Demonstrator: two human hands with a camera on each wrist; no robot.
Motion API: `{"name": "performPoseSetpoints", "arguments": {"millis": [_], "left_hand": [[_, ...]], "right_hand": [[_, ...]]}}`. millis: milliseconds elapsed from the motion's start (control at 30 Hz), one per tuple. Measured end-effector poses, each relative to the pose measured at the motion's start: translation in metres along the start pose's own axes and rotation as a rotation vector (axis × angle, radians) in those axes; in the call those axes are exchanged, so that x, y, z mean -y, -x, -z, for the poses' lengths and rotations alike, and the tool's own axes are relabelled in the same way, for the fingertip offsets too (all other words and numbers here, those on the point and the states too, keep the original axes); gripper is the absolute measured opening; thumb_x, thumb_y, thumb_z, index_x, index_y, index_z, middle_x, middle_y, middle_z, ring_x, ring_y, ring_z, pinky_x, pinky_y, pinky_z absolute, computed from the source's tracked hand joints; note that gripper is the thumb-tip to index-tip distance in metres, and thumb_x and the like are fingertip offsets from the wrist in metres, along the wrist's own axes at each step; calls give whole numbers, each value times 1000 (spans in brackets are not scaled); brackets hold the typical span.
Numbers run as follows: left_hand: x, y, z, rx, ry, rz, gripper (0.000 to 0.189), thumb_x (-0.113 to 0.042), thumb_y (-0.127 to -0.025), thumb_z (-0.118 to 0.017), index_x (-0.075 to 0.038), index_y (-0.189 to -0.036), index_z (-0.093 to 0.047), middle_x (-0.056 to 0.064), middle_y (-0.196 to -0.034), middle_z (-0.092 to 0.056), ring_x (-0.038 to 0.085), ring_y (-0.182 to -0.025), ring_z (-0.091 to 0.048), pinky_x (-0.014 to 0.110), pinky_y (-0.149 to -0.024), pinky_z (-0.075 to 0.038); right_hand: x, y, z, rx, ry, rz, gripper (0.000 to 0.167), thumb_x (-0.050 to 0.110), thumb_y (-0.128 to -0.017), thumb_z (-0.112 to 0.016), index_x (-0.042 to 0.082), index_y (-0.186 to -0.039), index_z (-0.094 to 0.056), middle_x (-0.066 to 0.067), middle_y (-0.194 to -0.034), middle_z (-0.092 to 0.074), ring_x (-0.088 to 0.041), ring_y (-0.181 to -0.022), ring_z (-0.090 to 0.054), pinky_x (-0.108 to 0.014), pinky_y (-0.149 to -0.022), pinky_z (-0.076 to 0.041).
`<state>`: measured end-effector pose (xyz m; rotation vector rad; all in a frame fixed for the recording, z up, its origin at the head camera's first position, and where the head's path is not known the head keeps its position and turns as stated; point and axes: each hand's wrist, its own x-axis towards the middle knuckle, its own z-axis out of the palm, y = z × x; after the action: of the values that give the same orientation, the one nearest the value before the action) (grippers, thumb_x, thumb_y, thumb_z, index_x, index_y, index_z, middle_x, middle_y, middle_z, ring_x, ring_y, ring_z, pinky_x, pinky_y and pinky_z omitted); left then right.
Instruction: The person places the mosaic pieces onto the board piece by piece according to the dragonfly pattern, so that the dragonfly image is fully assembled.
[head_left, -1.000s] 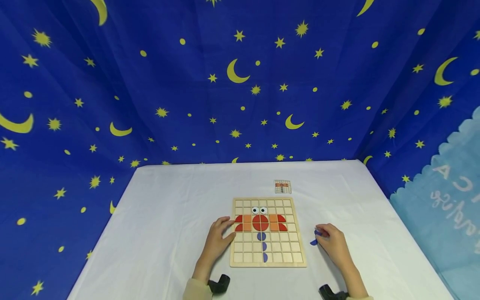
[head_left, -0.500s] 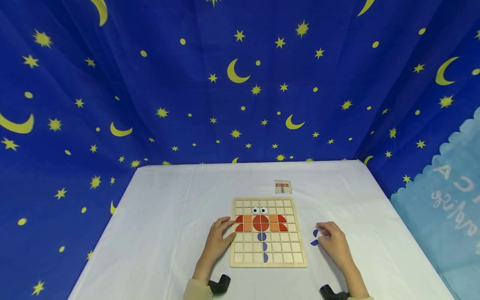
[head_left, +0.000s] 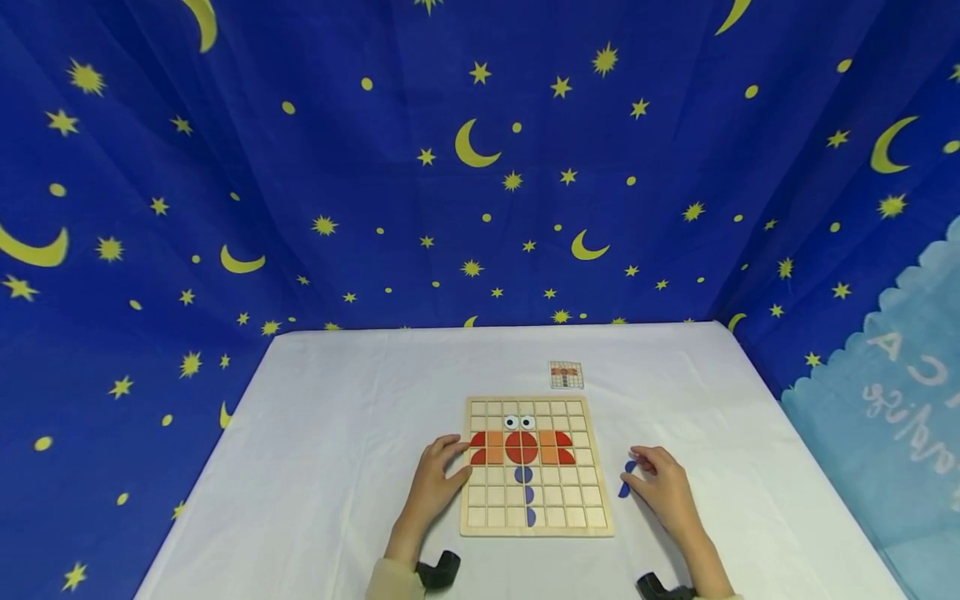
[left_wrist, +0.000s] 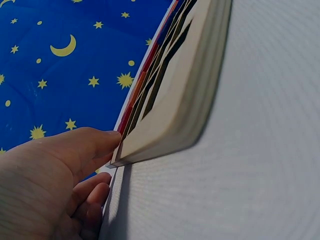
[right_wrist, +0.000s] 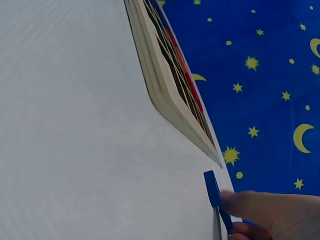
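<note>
A square wooden grid board lies on the table, bearing red, orange and blue tiles and two round eye pieces arranged like a crayfish. My left hand rests at the board's left edge, thumb and a finger touching it, the others loosely bent in the left wrist view. To the right of the board, my right hand pinches a blue half-circle tile between thumb and index finger. Another blue half-circle tile touches or nearly touches it, just below the thumb. Fingers partly hide both in the right wrist view.
A small picture card with a matching crayfish pattern lies behind the board. White cloth covers the table. Blue curtains with stars and moons stand behind and at the sides. Black wrist mounts sit at both wrists.
The two blue tiles lay apart half a second ago; now they are closer, almost in a line. My right thumb has moved slightly left over them. The left hand and board stay put.
</note>
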<state>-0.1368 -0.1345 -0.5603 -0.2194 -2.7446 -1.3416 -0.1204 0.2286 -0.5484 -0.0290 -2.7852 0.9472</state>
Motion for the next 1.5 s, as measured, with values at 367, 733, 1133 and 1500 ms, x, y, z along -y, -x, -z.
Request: {"name": "performPoseSetpoints", "arguments": {"millis": [367,733,1133,1500], "left_hand": [[0,2,1,-6,-7,-17,35,-17,-82,-70,-6,-115,-67,14,-126,-59,36,-120,-51,53,-101,-41],[1,1,0,-12,-10,-21,35,-17,-82,-70,-6,-115,-67,15,-127,-58,36,-121,-51,53,-101,-41],[0,1,1,-10,-11,-34,35,-17,-83,-69,-5,-115,-66,16,-127,-58,37,-120,-51,54,-101,-41],[-3,2,2,-4,-7,-13,34,-16,-84,-68,-5,-116,-66,15,-128,-58,36,-122,-50,53,-102,-40]], "right_hand": [[3,0,-1,1,-20,34,41,2,-71,-77,-1,-110,-66,-7,-95,-67,-21,-85,-62,-30,-77,-54],[3,-1,1,40,-27,-15,39,3,-75,-75,-1,-112,-65,-9,-98,-67,-20,-87,-62,-30,-78,-54],[16,-1,6,-57,-76,77,38,1,-70,-79,-1,-107,-68,-8,-93,-70,-23,-85,-66,-35,-77,-55],[34,-1,-7,-164,-170,290,39,-8,-61,-81,-5,-98,-70,-6,-83,-69,-16,-73,-63,-19,-68,-52]]}}
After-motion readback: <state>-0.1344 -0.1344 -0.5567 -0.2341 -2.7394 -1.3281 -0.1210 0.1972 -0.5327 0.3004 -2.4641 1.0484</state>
